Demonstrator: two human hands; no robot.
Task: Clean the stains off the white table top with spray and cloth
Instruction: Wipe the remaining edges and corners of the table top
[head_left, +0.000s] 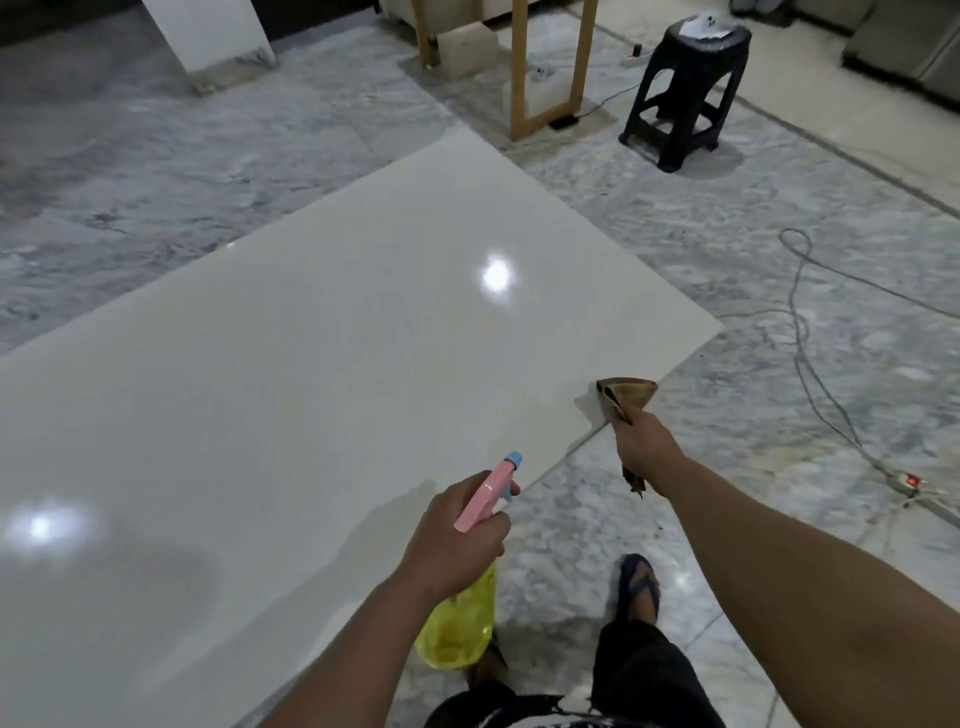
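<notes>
Hands outstretched: left gripping spray bottle, right cloth.

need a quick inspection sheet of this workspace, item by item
surface: white table top, glossy, two light glares; no stains can be made out from this view
job's things: spray bottle with pink head, blue nozzle and yellow body, aimed over the top; brown cloth over the right edge near the corner
clutter: nothing seen on the table top
grip: left hand closed on the spray bottle; right hand closed on the cloth
cables: grey cable looping across the floor to a power strip with a lit switch
surroundings: marble floor, black plastic stool, wooden frame
</notes>
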